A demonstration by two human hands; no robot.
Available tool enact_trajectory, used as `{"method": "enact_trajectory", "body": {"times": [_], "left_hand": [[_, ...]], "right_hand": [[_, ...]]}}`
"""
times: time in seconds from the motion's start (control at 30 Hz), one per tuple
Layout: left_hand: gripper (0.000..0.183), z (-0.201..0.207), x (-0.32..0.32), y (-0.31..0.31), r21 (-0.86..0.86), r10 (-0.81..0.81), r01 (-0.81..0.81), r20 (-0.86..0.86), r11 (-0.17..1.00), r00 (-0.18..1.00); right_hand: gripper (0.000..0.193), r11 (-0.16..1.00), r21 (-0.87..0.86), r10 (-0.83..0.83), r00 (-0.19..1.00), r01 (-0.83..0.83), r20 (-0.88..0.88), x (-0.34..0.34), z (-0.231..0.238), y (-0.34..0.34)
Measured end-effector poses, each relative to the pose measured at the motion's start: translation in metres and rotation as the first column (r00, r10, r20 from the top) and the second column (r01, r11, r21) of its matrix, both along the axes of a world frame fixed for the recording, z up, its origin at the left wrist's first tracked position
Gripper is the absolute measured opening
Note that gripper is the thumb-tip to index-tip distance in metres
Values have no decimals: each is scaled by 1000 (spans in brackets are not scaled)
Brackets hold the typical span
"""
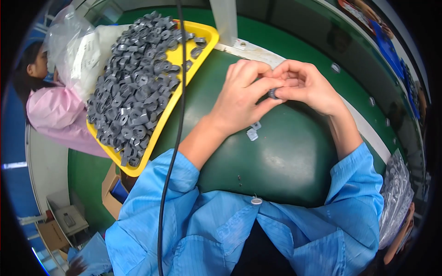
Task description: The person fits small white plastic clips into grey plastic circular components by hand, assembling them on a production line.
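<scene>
Over the green table my left hand [246,92] and my right hand [306,87] meet, fingertips pinched together. Between them is a small dark grey plastic part [272,94], mostly hidden by the fingers, gripped from both sides. Just below the hands lie small translucent pale pieces [252,134] on the table. To the left stands a yellow tray [206,32] heaped with many dark grey ring-like plastic parts [138,87], which resemble the held one in colour.
A black cable [183,92] hangs down across the tray's right side. Clear plastic bags [76,50] sit beyond the tray, and another clear bag [395,198] is at the right. A person in a pink garment [57,108] is at the far left. A white strip [368,129] edges the green table.
</scene>
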State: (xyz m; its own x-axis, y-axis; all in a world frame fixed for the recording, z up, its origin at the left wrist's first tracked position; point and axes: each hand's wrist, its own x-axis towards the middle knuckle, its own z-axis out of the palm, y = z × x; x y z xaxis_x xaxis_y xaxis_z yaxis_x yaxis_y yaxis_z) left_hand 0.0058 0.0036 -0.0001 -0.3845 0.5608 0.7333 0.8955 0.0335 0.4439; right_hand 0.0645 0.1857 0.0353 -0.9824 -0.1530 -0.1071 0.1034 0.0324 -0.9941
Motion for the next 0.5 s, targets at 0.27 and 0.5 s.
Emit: {"method": "enact_trajectory", "body": {"times": [0.27, 0.5], "left_hand": [[42, 5, 14, 5, 24, 55, -57, 77, 998, 996], [35, 51, -47, -57, -654, 415, -489, -281, 578, 866]], "right_hand": [[19, 866, -495, 118, 990, -65, 77, -10, -17, 0], [14, 801, 311, -492, 858, 512, -147, -29, -40, 81]]}}
